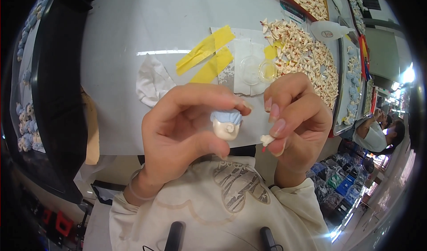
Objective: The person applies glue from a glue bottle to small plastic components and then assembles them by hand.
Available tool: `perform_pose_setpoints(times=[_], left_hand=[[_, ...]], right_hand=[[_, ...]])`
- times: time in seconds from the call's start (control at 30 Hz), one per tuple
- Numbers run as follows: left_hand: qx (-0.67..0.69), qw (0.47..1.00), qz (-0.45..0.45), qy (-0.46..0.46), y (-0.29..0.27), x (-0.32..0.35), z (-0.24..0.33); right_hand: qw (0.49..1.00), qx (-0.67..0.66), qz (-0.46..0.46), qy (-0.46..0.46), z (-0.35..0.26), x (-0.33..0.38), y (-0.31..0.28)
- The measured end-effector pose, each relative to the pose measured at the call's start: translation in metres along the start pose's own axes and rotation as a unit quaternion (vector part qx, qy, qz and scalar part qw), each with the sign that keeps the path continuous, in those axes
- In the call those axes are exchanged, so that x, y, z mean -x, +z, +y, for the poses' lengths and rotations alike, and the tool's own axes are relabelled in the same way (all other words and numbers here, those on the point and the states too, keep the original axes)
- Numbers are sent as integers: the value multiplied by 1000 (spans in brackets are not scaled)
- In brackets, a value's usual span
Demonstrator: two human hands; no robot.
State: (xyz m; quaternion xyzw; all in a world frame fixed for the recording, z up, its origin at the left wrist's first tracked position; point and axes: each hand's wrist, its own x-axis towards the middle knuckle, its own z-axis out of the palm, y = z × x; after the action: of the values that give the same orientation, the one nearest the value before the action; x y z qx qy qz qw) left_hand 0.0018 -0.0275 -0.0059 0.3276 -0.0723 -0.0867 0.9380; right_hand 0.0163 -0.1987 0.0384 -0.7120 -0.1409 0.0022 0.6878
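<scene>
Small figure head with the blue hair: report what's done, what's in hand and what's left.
Done: the blue-haired head looks moulded and painted. In hand: the left hand pinches it, while the right hand holds a tiny white piece just beside it, not yet touching. Left: a large pile of similar white pieces lies on the table.

A small-parts workshop: heaps of tiny white pieces (pixel 307 51) are covering the surface (pixel 147 24), trays (pixel 353 73) lining its edge.

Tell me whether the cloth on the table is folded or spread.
Neither neatly: the white cloth lies crumpled, its surface bunched into creases with uneven edges, on the table left of the yellow tape.
</scene>
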Motion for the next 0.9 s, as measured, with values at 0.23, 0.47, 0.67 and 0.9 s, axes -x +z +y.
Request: perform_pose_setpoints(times=[0.23, 0.47, 0.67, 0.9], left_hand=[[35, 997, -24, 67, 0, 0, -3], [-11, 996, -23, 87, -1, 2, -2], [-78, 993, -9, 87, 2, 6, 4], [-183, 966, -57, 172, 5, 4, 2]], right_hand=[[998, 0, -34, -51, 4, -4, 7], [998, -5, -41, -38, 6, -7, 13], [996, 46, -20, -68, 4, -3, 18], [997, 53, -12, -53, -11, 4, 18]])
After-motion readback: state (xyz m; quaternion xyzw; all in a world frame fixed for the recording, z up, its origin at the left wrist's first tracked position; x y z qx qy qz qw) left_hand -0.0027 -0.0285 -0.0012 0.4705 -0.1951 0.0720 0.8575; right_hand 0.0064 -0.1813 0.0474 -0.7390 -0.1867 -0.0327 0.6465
